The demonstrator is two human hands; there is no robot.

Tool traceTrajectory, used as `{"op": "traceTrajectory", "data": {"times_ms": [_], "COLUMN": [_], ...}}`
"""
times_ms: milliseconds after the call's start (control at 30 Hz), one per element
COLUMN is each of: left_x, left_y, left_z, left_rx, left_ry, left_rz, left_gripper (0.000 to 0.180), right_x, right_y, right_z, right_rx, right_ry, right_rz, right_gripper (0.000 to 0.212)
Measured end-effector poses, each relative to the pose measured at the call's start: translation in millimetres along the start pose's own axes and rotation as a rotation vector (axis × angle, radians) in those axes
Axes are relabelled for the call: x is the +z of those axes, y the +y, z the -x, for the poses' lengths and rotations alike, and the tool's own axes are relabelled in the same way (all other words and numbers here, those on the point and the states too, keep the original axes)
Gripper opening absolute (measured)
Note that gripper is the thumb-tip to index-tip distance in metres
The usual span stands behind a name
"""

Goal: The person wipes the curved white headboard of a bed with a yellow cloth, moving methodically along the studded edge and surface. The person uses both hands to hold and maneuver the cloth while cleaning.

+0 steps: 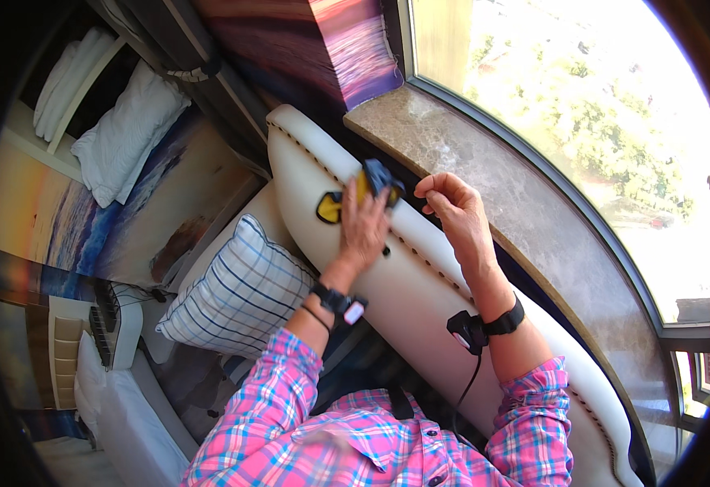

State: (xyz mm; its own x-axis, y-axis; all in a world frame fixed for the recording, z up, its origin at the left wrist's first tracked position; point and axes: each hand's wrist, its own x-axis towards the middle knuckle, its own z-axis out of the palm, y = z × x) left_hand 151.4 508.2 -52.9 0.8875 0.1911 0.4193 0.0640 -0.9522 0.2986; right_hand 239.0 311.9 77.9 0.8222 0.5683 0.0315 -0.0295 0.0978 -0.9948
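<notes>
My left hand (363, 231) is over the top of a cream padded sofa back (420, 316), its fingers pointing away from me. Under and around those fingers is a yellow and dark blue, cloth-like thing (330, 208), partly covered by the hand and smeared by motion. My right hand (459, 213) hovers beside the sofa's far edge, near the window ledge. Its thumb and fingertips come together in a pinch; anything between them is too small to make out. Each wrist wears a black strap with a small device, and a cable hangs from the right one.
A stone window ledge (533, 211) runs behind the sofa back, below a bright window (590, 122). A striped pillow (237, 288) leans on the sofa's near side. Further left are a white pillow (131, 134), a white-covered bed (140, 426) and a dark curtain (180, 49).
</notes>
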Motion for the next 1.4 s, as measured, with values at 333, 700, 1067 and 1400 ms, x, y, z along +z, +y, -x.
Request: {"op": "traceTrajectory", "data": {"times_ms": [333, 700, 1067, 1400], "left_x": [9.9, -26.8, -49.9, -100.3], "left_y": [-43.6, 132.2, 119.8, 87.9], "left_z": [-36.0, 110.8, 117.5, 88.6], "left_rx": [-0.284, 0.072, 0.021, -0.544], "left_ry": [0.201, -0.095, -0.073, 0.024], "left_rz": [-0.171, 0.115, 0.820, 1.892], "left_gripper": [0.075, 0.076, 0.043, 0.048], "right_x": [3.1, 9.6, 5.8, 5.6], "right_y": [1.7, 6.0, 12.7, -4.3], "right_z": [0.6, 2.9, 1.8, 9.4], "right_rx": [-0.028, 0.014, 0.018, -0.214], "right_ry": [0.009, -0.010, -0.107, -0.130], "right_rz": [0.016, 0.094, 0.161, 0.357], "right_gripper": [0.015, 0.017, 0.017, 0.021]}}
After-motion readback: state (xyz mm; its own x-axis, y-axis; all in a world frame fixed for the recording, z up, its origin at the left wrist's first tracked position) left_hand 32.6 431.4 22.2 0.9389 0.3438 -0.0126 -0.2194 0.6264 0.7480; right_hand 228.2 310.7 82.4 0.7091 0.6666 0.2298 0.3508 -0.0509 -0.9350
